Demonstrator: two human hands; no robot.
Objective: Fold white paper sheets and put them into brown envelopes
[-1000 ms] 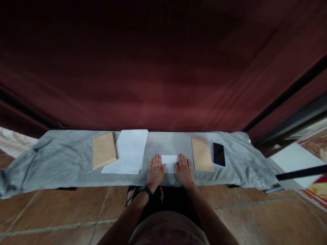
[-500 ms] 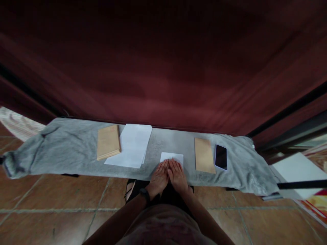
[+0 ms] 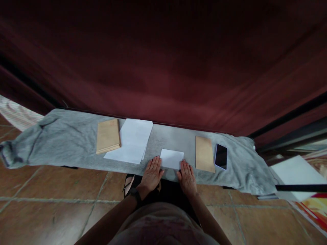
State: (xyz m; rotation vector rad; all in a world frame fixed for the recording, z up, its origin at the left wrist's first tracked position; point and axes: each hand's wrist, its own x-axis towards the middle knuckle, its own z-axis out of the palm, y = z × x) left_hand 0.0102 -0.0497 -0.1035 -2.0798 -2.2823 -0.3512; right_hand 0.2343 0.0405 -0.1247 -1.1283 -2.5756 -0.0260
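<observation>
A small white sheet of paper, perhaps folded, lies flat on the grey cloth in front of me. My left hand rests at its left edge, fingers stretched out and palm down. At the opposite edge lies my right hand, also flat with its fingers extended, the fingertips close to the paper's side. Neither hand grips anything. Larger white sheets lie to the left, partly under a stack of brown envelopes. To the right is a single brown envelope.
A phone with a dark screen lies right of the single envelope. Grey cloth covers the long narrow table. Behind it hangs a dark red curtain. A white board and a black bar stand at the far right.
My hands were together on top of the small white paper. They have moved apart to its left and right edges, leaving its surface uncovered. The view has shifted slightly.
</observation>
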